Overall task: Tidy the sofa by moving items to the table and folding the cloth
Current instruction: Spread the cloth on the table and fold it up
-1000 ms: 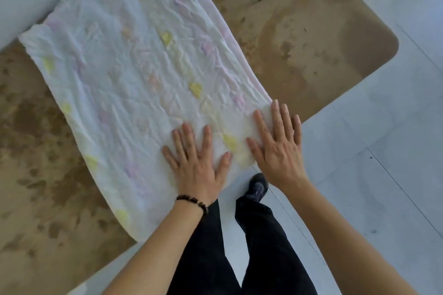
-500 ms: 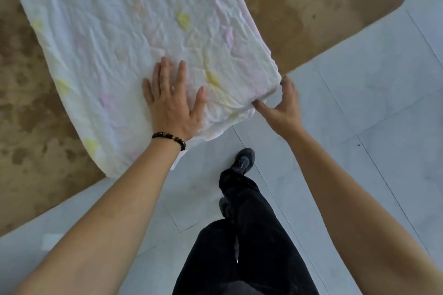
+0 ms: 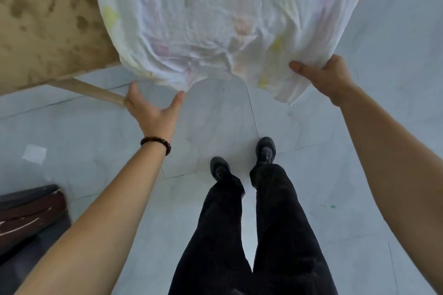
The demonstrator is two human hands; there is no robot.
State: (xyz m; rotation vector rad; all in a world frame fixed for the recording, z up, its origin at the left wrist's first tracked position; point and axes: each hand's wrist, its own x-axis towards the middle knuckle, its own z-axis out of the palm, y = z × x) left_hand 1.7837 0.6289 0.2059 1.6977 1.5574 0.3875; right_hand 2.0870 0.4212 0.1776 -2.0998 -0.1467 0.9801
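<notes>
Head view: our right hand (image 3: 328, 76) grips cloth (image 3: 215, 19) corner, thumb on top, fingers hidden beneath; left hand (image 3: 153, 109) spread wide, fingertips (image 3: 179, 99) touching hem overhanging desk (image 3: 48, 31) edge.

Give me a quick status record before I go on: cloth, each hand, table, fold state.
cloth: spread on the table, near edge hanging off over the floor
right hand: grips the cloth's near right corner, thumb on top
left hand: open, palm up, at the cloth's near left edge; no grip seen
table: brown mottled top, bare left of the cloth
fold: not yet made
</notes>
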